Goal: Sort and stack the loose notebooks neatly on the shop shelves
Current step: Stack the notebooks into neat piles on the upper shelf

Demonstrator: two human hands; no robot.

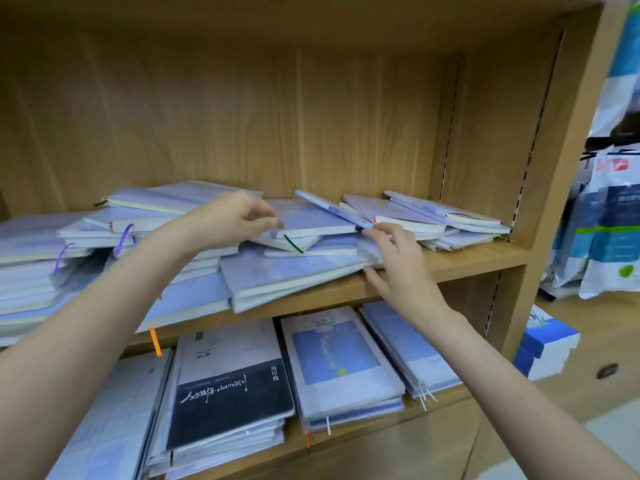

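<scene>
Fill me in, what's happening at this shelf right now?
A person is sorting a messy heap of pale blue notebooks on the upper shelf. The left hand pinches at the corner of a notebook with a green ribbon. The right hand, fingers spread, touches the pile's right edge beneath a tilted notebook. The lower shelf already holds neater stacks.

Both forearms are showing bare to the frame edge, no sleeves. Left hand (239,216) and right hand (398,261) are wearing no gloves, rings or watch.
</scene>
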